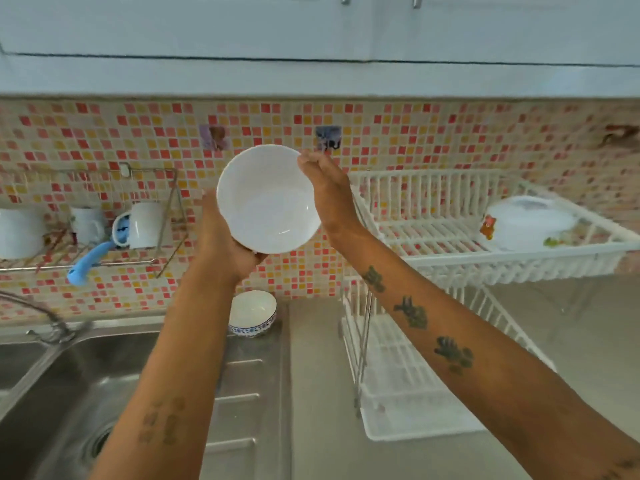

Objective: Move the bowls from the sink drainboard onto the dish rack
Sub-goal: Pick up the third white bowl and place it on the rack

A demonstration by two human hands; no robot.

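Note:
A plain white bowl [268,199] is held up at chest height in front of the tiled wall, tilted with its inside toward me. My left hand [225,237] cups it from below and behind. My right hand [327,188] pinches its upper right rim. Another bowl with a blue patterned band [252,313] stands upright on the steel drainboard [249,375], at the back by the wall. The white two-tier dish rack [446,258] stands to the right; its upper tier holds a white dish with a flower print [526,223] at the right end.
The steel sink basin [69,393] and tap [41,317] lie at lower left. A wire wall shelf [104,261] holds white mugs [145,225] and a blue-handled tool [88,259]. Cabinets hang overhead. Grey counter [571,341] stretches right of the rack.

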